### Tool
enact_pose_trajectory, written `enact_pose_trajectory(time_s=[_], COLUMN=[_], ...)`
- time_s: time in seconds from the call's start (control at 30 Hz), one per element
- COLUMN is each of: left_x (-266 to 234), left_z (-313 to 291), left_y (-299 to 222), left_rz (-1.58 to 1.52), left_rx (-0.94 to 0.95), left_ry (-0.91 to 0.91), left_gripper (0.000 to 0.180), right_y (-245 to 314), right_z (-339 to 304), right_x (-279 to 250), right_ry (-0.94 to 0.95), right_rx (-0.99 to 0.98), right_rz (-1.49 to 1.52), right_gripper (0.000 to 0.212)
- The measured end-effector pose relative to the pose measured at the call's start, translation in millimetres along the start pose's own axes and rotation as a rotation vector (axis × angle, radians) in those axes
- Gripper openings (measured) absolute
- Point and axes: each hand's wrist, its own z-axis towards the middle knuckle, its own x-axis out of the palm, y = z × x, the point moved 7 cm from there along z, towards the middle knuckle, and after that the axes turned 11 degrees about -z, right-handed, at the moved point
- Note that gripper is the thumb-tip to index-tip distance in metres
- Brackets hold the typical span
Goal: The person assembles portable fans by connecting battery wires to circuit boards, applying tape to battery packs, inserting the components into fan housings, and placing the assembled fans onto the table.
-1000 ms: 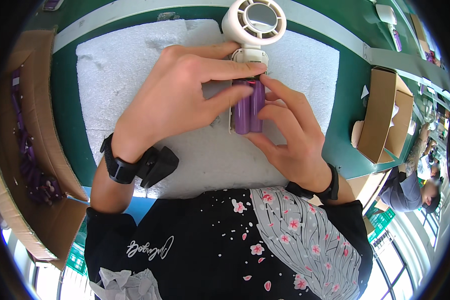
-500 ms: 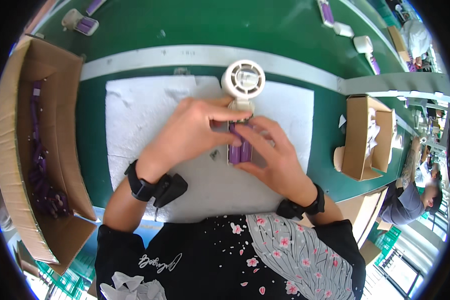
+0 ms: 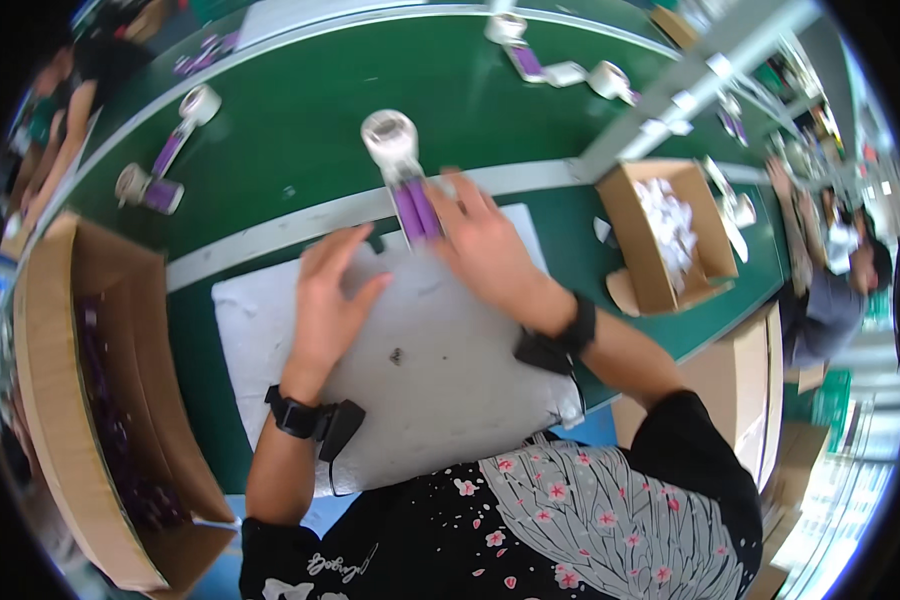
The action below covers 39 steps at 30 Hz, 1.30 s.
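Observation:
A white handheld fan [image 3: 392,145] with a round head and an open-backed handle extends over the pale rail, beyond the mat. Two purple cylindrical battery cells [image 3: 416,208] lie side by side in its handle. My right hand [image 3: 490,245], slightly blurred, grips the handle's right edge near the cells. To the left of the fan, my left hand [image 3: 328,300] hangs apart from it over the white foam mat [image 3: 420,400], with thumb and fingers spread and nothing in them. A small dark bit [image 3: 396,356] lies on the mat.
A long carton [image 3: 60,400] with purple cells stands at left, a smaller carton [image 3: 625,230] with white pieces at right. More fans, one with purple cells [image 3: 165,196], rest on the green bench [image 3: 300,130] across the rail [image 3: 270,240]. Other people sit at both sides.
The fan has moved away from me, off the mat and across the rail, with my right hand on it. My left hand has let go and drawn back. The view has turned.

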Motion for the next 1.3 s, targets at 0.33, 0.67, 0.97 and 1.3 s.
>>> enact_pose_trajectory(time_s=[0.33,0.67,0.97,1.3], left_x=[13.2,2.8,-37.0,-39.2], left_z=[-8.9,-51.0,-95.1,-93.8], left_y=[-5.3,-12.3,-1.0,-1.7], left_rz=[0.449,0.573,0.789,0.879], left_rx=[-0.029,-0.111,-0.273,-0.295], left_ry=[0.247,0.295,0.116,0.131], left_gripper=[0.064,0.064,0.052,0.054], right_y=[-84.0,-448.3,-454.9,-539.0], right_z=[-52.3,-208.1,-152.8,-140.4], right_x=[-167.6,-225.1,-171.8,-140.5], right_ry=[-0.431,0.124,0.319,0.522], right_rx=[0.211,0.719,0.454,0.526], right_rz=[0.059,-0.807,-0.732,-0.548], right_gripper=[0.021,0.05,0.051,0.041])
